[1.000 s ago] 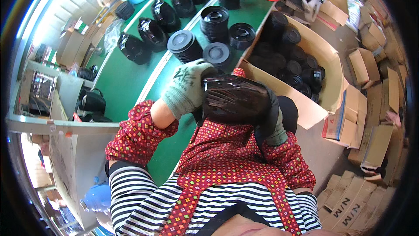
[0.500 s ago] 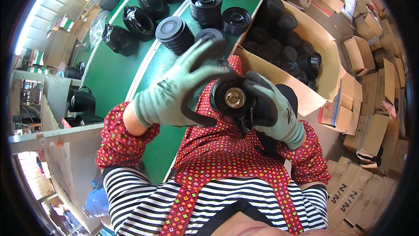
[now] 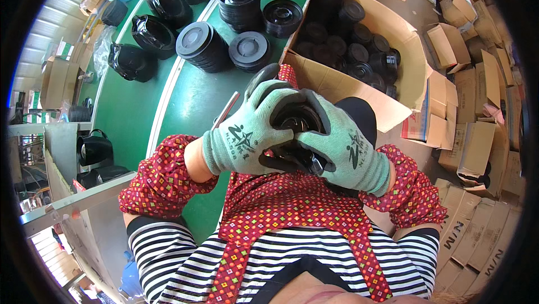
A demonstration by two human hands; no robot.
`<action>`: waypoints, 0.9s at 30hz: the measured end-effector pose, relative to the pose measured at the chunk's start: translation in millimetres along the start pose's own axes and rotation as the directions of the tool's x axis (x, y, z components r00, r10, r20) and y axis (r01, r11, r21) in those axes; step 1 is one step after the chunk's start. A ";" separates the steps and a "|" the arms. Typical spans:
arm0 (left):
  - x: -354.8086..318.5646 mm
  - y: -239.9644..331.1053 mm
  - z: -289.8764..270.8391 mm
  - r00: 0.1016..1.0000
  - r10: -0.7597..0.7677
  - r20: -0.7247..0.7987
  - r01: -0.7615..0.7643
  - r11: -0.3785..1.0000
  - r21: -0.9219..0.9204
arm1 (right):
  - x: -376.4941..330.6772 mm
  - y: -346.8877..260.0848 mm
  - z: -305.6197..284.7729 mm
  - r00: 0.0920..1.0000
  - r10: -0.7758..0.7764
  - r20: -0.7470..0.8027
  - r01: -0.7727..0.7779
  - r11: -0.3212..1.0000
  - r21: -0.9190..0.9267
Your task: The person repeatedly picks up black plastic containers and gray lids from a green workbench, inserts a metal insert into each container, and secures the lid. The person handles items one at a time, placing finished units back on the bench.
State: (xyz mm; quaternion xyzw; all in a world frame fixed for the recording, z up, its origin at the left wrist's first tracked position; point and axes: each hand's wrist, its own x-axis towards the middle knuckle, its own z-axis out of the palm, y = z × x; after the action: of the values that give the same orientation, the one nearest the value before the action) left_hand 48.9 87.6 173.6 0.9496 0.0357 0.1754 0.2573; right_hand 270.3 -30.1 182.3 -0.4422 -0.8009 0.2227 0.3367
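Observation:
Both my hands wear green gloves with dark palms and close around a glossy black jug (image 3: 296,126) in front of my lap. My left hand (image 3: 255,127) wraps its left side, with the thumb reaching toward the rim. On the right, my right hand (image 3: 337,138) grips the other side, fingers curled over the top and thumb pressed near the mouth. A dark ring shows between the thumbs; most of the body is hidden by the gloves. A small shiny piece (image 3: 317,164) shows beneath the right thumb.
Glossy black jugs (image 3: 152,35) stand on the green table (image 3: 132,116), beside stacked black lids (image 3: 197,42) and ring-shaped parts (image 3: 240,1). A thin pinkish strip (image 3: 227,107) shows by my left glove. At right, a cardboard box (image 3: 337,87) holds black cylindrical parts; more cartons (image 3: 471,236) lie beyond.
My left hand has closed in from open onto the jug, and my right hand has shifted its grip. The metallic mouth seen before now looks dark. The whole view has shifted slightly.

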 end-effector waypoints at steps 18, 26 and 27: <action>-5.0 31.9 52.3 0.742 -0.259 -0.619 0.202 0.966 -0.162 | -96.6 81.0 60.4 0.693 0.715 0.092 -0.302 0.173 0.938; -83.9 29.6 107.5 0.924 -0.293 -0.247 0.225 0.936 -0.270 | -80.4 114.3 -6.2 0.591 0.682 -0.430 -0.491 0.728 0.480; -99.8 17.2 105.4 0.872 -0.403 -0.279 0.366 0.914 -0.177 | -70.9 109.3 -5.2 0.693 0.577 -0.432 -0.501 0.816 0.287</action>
State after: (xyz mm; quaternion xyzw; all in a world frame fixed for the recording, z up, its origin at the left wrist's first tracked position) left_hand -7.9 6.7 65.8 0.8671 0.2534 0.2693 0.3339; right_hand 362.3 -34.9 90.0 -0.6739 -0.5009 0.2475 0.4834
